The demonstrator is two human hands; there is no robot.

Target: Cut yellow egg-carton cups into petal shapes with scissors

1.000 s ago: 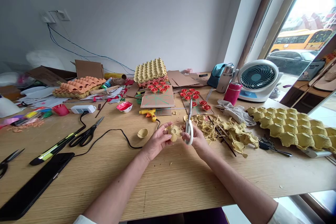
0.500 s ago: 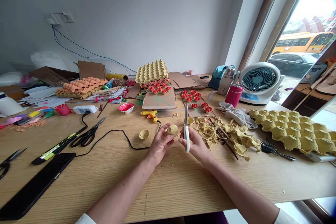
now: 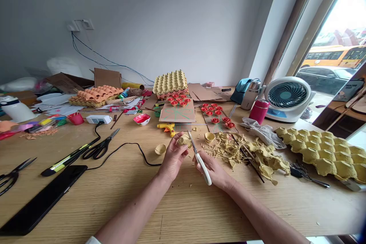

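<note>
Between the fingers of my left hand (image 3: 173,160) is a small yellow egg carton cup (image 3: 184,140), bottom side up. My right hand (image 3: 214,169) grips white-handled scissors (image 3: 202,164), their blades pointing up and left against the cup's right side. Whether the blades are cutting I cannot tell. To the left of my left hand sits a loose egg carton cup (image 3: 160,149). Beyond my right hand stand stacked cups (image 3: 209,137), beside a heap of yellow carton scraps (image 3: 228,150).
A yellow glue gun (image 3: 168,127) lies ahead, its black cord running left. Red paper-pulp roses (image 3: 215,112) rest on cardboard behind. Black scissors (image 3: 100,146) and a black tablet-like slab (image 3: 45,198) lie left. An egg tray (image 3: 323,150) and a fan (image 3: 288,97) are right.
The scissors have tipped left, so their blades now meet the cup instead of pointing straight up beside it. The whole view has shifted slightly.
</note>
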